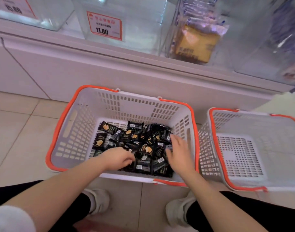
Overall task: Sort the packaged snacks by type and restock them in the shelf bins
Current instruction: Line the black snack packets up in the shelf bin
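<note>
While both hands work inside it, the grey basket [86, 121] with orange rim sits on a beige tiled floor [23, 128], right in front of a white shelf unit [96, 71]. Landmark = this basket. Just to its right, a second grey basket [253, 166], same orange rim, nothing seen in it. Two baskets total.

Behind the basket, up on the shelf: clear bins, three made out. Bin with an 11.80 price tag [104, 27] directly behind; another clear bin [43, 12] behind-left with a partly cut-off tag; bin behind-right holds a clear-wrapped tan bread-like pack [196, 43], blurred.

Black snack packets [140, 141] lie heaped on the basket floor, toward its near-right part, several showing a yellow cracker picture, others barcode side up. Too many and overlapping, cannot count exactly.

Left hand [117, 157] reaches in over the near wall, palm down, fingers curled into the packets; grip looks closed onto packets but the held item is hidden, cannot tell for sure. Right hand [178, 150] at the heap's right edge, fingers spread and fairly straight, touching packets, loose open grip, nothing clearly held.

Below the basket: two white shoes, dark trousers, a white sleeve at the left forearm.
</note>
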Available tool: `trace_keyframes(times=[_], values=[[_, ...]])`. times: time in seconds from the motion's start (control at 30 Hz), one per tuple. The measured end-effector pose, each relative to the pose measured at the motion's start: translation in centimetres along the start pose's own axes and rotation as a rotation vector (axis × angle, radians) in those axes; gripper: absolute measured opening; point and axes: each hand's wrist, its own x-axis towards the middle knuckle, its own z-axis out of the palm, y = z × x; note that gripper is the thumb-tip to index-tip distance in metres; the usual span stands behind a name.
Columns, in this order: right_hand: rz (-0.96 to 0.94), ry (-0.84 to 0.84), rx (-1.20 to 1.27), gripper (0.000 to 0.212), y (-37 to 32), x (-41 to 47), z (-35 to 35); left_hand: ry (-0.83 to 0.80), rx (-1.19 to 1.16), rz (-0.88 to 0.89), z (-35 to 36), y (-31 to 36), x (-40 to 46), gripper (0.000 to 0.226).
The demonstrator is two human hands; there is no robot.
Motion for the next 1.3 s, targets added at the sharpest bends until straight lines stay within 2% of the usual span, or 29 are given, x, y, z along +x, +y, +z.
trace_keyframes(times=[0.07,0.13,0.2,0.27,0.33,0.43,0.67,0.8,0.87,0.93,1.1,1.2,1.3], values=[[-0.260,-0.251,0.123,0.039,-3.2,-1.6,1.5,-0.032,0.000,-0.022,0.3,-1.4,-1.7,0.028],[-0.434,-0.452,0.067,0.037,-5.9,-2.8,3.1,-0.099,-0.017,-0.049,0.4,-3.0,-3.9,0.032],[-0.507,-0.543,-0.059,0.042,-7.3,-3.5,4.4,-0.206,0.005,-0.073,0.3,-4.3,-5.9,0.041],[-0.541,-0.519,-0.187,0.032,-7.8,-3.8,5.3,-0.247,0.127,-0.086,0.5,-4.8,-7.2,0.041],[-0.549,-0.465,-0.254,0.022,-7.8,-4.0,5.5,-0.196,0.258,-0.102,0.8,-4.5,-7.5,0.034],[-0.499,-0.402,-0.246,0.018,-7.0,-3.9,5.0,-0.126,0.345,-0.150,1.0,-3.6,-6.7,0.033],[-0.396,-0.383,-0.198,0.026,-3.6,-4.0,3.5,-0.126,0.374,-0.118,1.4,-1.3,-3.9,0.028],[-0.275,-0.514,-0.062,0.029,-2.2,-3.7,1.6,-0.314,0.262,-0.171,0.2,-0.2,-2.7,0.039],[-0.239,-0.504,0.053,0.031,-2.3,-2.9,-0.4,-0.340,0.192,-0.186,-1.7,0.5,-2.0,0.047],[-0.217,-0.401,0.169,0.032,-3.6,-1.5,-3.1,-0.194,0.142,-0.198,-4.6,1.1,-1.0,0.047],[-0.335,-0.093,0.285,0.026,-9.0,2.9,-11.2,0.375,0.149,-0.203,-14.6,2.1,-0.3,0.026],[-0.412,0.062,0.336,0.022,-11.8,5.8,-16.1,0.678,0.133,-0.204,-20.7,1.9,-1.7,0.026],[-0.524,0.322,0.244,0.021,-14.2,8.9,-19.9,0.930,0.147,-0.090,-25.3,1.7,-3.0,0.033]])
